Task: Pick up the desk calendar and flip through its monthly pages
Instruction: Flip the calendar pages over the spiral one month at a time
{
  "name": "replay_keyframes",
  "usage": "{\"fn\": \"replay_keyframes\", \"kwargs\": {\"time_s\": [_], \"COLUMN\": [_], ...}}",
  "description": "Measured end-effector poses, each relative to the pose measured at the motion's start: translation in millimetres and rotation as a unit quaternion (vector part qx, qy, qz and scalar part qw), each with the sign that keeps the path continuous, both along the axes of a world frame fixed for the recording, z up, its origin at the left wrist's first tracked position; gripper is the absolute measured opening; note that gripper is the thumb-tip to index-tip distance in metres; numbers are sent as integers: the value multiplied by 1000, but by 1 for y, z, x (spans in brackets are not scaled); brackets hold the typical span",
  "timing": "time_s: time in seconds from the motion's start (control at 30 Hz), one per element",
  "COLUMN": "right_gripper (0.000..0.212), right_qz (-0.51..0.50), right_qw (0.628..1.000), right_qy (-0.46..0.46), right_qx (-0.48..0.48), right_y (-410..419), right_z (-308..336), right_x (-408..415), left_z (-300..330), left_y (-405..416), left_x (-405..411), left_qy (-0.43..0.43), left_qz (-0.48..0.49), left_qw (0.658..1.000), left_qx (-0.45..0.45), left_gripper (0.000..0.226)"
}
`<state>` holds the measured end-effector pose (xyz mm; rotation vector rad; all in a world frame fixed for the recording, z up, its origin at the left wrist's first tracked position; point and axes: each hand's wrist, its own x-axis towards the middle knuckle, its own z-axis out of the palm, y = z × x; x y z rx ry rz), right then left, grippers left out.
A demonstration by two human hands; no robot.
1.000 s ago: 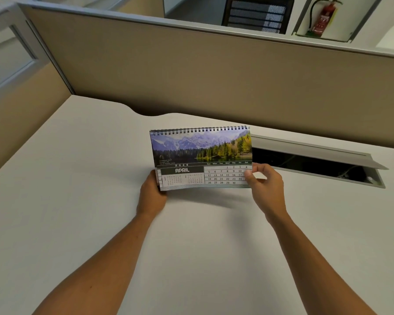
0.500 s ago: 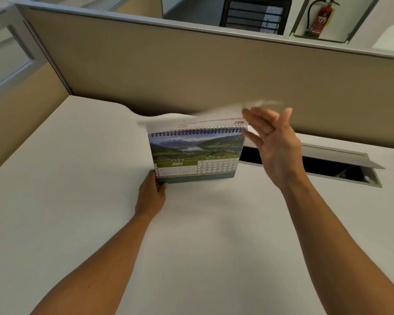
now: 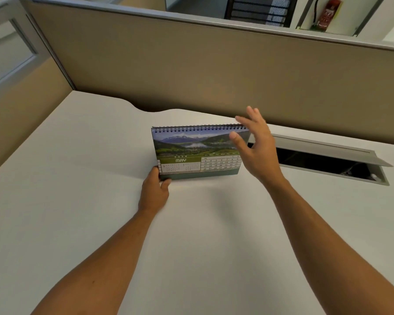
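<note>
A spiral-bound desk calendar [image 3: 191, 153] stands upright just above the white desk [image 3: 77, 201], showing the MAY page with a green valley photo. My left hand [image 3: 154, 192] grips its lower left corner. My right hand [image 3: 257, 151] hovers in front of the calendar's right edge with fingers spread, holding nothing and covering the right end of the page.
A beige partition wall [image 3: 191, 69] runs along the back of the desk. An open cable tray with a raised grey lid [image 3: 328, 155] lies in the desk to the right of the calendar. A fire extinguisher [image 3: 328, 12] hangs beyond the partition.
The APRIL page was flipped over the spiral to the back, exposing MAY. My right hand let go of the page and came down in front of the calendar's right edge.
</note>
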<state>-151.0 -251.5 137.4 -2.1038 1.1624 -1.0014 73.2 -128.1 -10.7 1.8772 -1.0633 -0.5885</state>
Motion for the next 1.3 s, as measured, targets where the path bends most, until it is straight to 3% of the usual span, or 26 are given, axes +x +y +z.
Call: {"fn": "replay_keyframes", "kwargs": {"time_s": [0.07, 0.13, 0.23, 0.3, 0.4, 0.67, 0.93, 1.07, 1.2, 1.3], "right_gripper": [39, 39, 54, 56, 46, 22, 9, 13, 27, 20], "right_qz": [-83, -169, -209, -191, -166, -251, -206, -172, -20, 64], "right_qw": [992, 965, 932, 924, 928, 932, 949, 954, 925, 881], "right_qy": [-96, -180, -166, -144, -157, -117, -92, -95, -237, -328], "right_qx": [5, 85, 247, 300, 293, 233, 218, 225, 298, 334], "right_y": [5, 13, 29, 39, 46, 41, 46, 46, 40, 31], "right_z": [-7, -21, -50, -65, -73, -71, -69, -63, -44, -22], "right_x": [0, 0, 3, 6, 7, -9, -30, -40, -55, -57], "left_z": [0, 0, 0, 0, 0, 0, 3, 1, 0, -3], "left_y": [-1, -1, 0, 0, 0, -1, 2, 0, 4, 5], "left_x": [0, 0, -1, -1, -1, 0, 1, 1, 4, 4], "left_qy": [-1, -1, 2, 1, 1, -3, -16, -24, -1, 44], "left_qz": [-1, 2, 5, 6, 4, 11, 3, 5, 1, 0], "left_qw": [1000, 1000, 1000, 1000, 1000, 1000, 1000, 1000, 999, 999], "left_qx": [-1, 0, 8, 12, 13, 6, -22, -15, -36, -16], "left_gripper": [32, 31, 31, 32, 34, 35, 41, 40, 36, 33]}}
